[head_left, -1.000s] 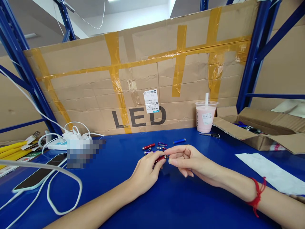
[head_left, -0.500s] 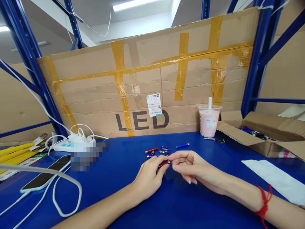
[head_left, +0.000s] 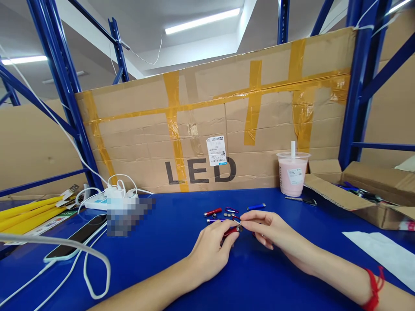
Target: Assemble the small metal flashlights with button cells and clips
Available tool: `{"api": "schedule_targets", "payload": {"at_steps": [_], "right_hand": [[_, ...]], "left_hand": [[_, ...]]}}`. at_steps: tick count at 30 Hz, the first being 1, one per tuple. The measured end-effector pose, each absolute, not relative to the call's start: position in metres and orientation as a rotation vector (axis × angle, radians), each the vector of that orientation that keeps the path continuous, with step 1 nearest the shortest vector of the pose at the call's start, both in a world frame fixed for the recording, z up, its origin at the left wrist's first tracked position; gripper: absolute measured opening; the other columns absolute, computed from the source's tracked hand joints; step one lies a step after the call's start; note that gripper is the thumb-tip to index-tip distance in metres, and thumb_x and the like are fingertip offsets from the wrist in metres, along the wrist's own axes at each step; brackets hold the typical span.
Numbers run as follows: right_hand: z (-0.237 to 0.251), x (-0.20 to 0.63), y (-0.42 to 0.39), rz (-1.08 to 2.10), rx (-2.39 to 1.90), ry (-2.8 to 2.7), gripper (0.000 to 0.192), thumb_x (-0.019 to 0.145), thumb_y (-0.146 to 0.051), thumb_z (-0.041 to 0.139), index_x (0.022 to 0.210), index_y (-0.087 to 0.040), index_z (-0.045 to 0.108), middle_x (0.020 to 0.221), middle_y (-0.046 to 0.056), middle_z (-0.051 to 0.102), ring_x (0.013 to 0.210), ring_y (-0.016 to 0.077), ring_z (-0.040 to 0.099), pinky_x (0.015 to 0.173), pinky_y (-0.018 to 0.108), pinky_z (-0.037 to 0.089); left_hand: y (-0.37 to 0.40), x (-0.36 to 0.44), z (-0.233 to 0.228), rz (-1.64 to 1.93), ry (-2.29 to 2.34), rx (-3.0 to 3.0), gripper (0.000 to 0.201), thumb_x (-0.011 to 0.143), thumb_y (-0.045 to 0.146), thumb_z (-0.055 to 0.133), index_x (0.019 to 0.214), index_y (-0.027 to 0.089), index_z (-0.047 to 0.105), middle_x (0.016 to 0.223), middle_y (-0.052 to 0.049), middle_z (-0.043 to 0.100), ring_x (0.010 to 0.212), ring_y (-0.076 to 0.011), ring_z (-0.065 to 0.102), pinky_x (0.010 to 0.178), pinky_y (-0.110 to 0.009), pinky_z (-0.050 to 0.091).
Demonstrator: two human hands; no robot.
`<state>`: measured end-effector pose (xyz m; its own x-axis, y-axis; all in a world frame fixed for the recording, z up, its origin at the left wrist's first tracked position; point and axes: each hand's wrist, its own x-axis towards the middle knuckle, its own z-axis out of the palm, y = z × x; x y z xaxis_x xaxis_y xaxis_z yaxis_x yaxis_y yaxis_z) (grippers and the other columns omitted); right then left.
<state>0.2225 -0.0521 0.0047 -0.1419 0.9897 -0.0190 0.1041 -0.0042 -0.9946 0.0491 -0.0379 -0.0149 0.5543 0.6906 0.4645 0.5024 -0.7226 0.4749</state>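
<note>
My left hand (head_left: 209,250) is closed around a small red metal tube, like a mini flashlight (head_left: 231,232), whose silver end points right. At that end, the thumb and forefinger of my right hand (head_left: 277,231) are pinched together; what they hold is too small to make out. Just beyond my hands lie another red flashlight (head_left: 212,212), a purple flashlight (head_left: 214,220) partly behind my left fingers, and a blue flashlight (head_left: 256,207). Between them are a purple carabiner (head_left: 231,210), a red carabiner (head_left: 236,218) and several small round silver pieces (head_left: 228,214).
A lidded cup of pink drink (head_left: 292,175) stands at the back right, with a dark slim tool (head_left: 301,200) before it. Farther right are an open carton (head_left: 372,207) and white paper (head_left: 378,252). A phone (head_left: 76,237), power strip (head_left: 95,201) and cables occupy the left.
The camera view has shifted, moving the whole scene right and slightly down. My right thumb and forefinger have come together at the flashlight's end; my left hand keeps its hold.
</note>
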Motion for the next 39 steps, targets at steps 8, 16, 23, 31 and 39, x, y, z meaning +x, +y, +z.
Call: {"api": "schedule_targets", "payload": {"at_steps": [8, 16, 23, 31, 39], "right_hand": [[0.0045, 0.2253, -0.0487, 1.245, -1.293, -1.333, 0.038, 0.063, -0.038, 0.071, 0.09, -0.013, 0.062, 0.055, -0.003, 0.047, 0.045, 0.0032, 0.036, 0.041, 0.016, 0.026], [0.0029, 0.2243, -0.0495, 1.275, -1.273, -1.384, 0.042, 0.061, -0.042, 0.072, 0.092, -0.013, 0.064, 0.053, -0.003, 0.046, 0.047, 0.005, 0.038, 0.041, 0.016, 0.027], [0.0043, 0.2242, -0.051, 1.286, -1.291, -1.376, 0.041, 0.064, -0.039, 0.07, 0.095, -0.013, 0.062, 0.05, -0.004, 0.045, 0.045, 0.0043, 0.036, 0.04, 0.016, 0.026], [0.0079, 0.223, -0.0534, 1.295, -1.269, -1.333, 0.037, 0.065, -0.036, 0.07, 0.093, -0.014, 0.064, 0.052, -0.003, 0.047, 0.045, 0.0045, 0.036, 0.041, 0.016, 0.026], [0.0054, 0.225, -0.0516, 1.285, -1.256, -1.34, 0.04, 0.066, -0.036, 0.07, 0.097, -0.013, 0.062, 0.058, -0.002, 0.049, 0.047, 0.0033, 0.036, 0.041, 0.016, 0.027]], "left_hand": [[-0.0385, 0.05, -0.0136, 0.93, 0.979, 2.51, 0.021, 0.09, 0.021, 0.039, 0.103, 0.021, 0.056, 0.084, 0.0, 0.062, 0.08, -0.0146, 0.056, 0.078, -0.025, 0.043], [-0.0383, 0.0489, -0.0143, 0.924, 0.989, 2.519, 0.021, 0.089, 0.022, 0.041, 0.103, 0.022, 0.056, 0.084, 0.0, 0.062, 0.08, -0.0142, 0.056, 0.079, -0.025, 0.042], [-0.0376, 0.0482, -0.0157, 0.929, 0.964, 2.52, 0.022, 0.089, 0.022, 0.04, 0.105, 0.021, 0.055, 0.087, -0.001, 0.062, 0.08, -0.0143, 0.056, 0.08, -0.025, 0.042], [-0.0384, 0.0497, -0.0149, 0.915, 0.984, 2.518, 0.022, 0.089, 0.023, 0.04, 0.105, 0.021, 0.056, 0.09, -0.002, 0.062, 0.083, -0.0157, 0.056, 0.08, -0.027, 0.043], [-0.0383, 0.05, -0.0154, 0.927, 0.976, 2.507, 0.019, 0.089, 0.021, 0.042, 0.101, 0.021, 0.056, 0.089, 0.0, 0.062, 0.083, -0.014, 0.056, 0.079, -0.025, 0.042]]}}
